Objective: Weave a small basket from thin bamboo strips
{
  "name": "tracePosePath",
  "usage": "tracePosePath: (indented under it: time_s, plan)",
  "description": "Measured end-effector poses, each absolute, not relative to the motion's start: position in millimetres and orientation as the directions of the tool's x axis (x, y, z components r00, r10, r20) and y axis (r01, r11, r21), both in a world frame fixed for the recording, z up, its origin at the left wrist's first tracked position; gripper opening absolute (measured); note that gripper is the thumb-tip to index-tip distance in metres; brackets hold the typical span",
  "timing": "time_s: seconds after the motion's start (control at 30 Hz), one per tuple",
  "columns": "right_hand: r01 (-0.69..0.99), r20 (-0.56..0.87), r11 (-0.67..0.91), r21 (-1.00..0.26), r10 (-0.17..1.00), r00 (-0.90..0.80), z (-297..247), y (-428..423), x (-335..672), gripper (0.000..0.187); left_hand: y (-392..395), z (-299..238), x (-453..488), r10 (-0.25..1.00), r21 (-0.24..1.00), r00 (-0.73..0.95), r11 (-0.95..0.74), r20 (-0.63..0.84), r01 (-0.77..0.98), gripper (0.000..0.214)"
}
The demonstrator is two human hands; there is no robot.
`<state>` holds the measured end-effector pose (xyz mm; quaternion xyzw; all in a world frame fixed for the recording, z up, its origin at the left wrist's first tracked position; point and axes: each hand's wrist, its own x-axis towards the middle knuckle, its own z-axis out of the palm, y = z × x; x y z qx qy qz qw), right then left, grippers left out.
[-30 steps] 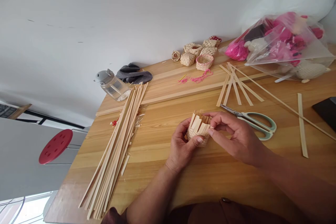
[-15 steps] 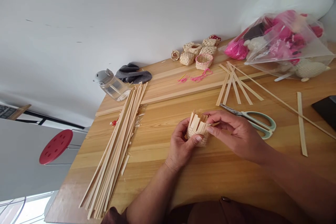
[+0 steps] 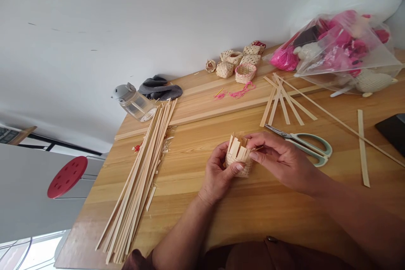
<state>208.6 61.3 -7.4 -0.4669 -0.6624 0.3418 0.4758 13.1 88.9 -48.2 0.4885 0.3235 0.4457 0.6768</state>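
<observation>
Two hands work low over the pine-look wooden tabletop [image 3: 190, 219]. Your left hand [image 3: 218, 173] is clamped around an unfinished woven basket [image 3: 238, 156], thumb pressed on its side, with the basket just above the tabletop near the middle. Your right hand [image 3: 281, 160] reaches in from the right, wrist low, thumb and fingers pinched together on a thin strip [image 3: 257, 149] at the basket's rim.

Closest in your way are the green-handled scissors [image 3: 308, 138], lying just beyond your right hand, blades pointing toward the basket. Loose bamboo strips [image 3: 284, 101] lie past them. To your left, a long bundle of bamboo strips [image 3: 136, 181] sits well apart, with open tabletop between it and your left hand. More open tabletop runs toward you. Farther off are small woven baskets [image 3: 236, 61], a plastic bag [image 3: 335, 46] and a glass jar [image 3: 134, 103]. The table's left edge angles away past the bundle.
</observation>
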Motion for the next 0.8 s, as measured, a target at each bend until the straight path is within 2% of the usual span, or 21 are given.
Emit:
tracePosePath:
  time_s: [0.47, 0.67, 0.73, 0.8]
  plan:
    - [0.405, 0.431, 0.417, -0.814, 0.9, -0.062, -12.9, 61.1, 206.9, 0.013, 88.8, -48.9, 14.2, 0.911, 0.949, 0.41, 0.095, 0.038, -0.3, 0.064]
    - [0.625, 0.606, 0.472, -0.621, 0.796, 0.0, -8.5, 59.5, 205.3, 0.014, 89.5, -52.6, 15.3, 0.927, 0.957, 0.352, -0.02, 0.126, -0.29, 0.065]
    - [0.651, 0.608, 0.467, -0.599, 0.794, -0.009, -5.7, 58.2, 204.2, 0.011, 89.5, -53.8, 15.6, 0.932, 0.958, 0.332, -0.045, 0.142, -0.284, 0.066]
    - [0.634, 0.564, 0.439, -0.637, 0.826, -0.005, -4.4, 56.9, 202.5, 0.011, 89.6, -54.6, 15.7, 0.935, 0.959, 0.317, -0.069, 0.158, -0.274, 0.068]
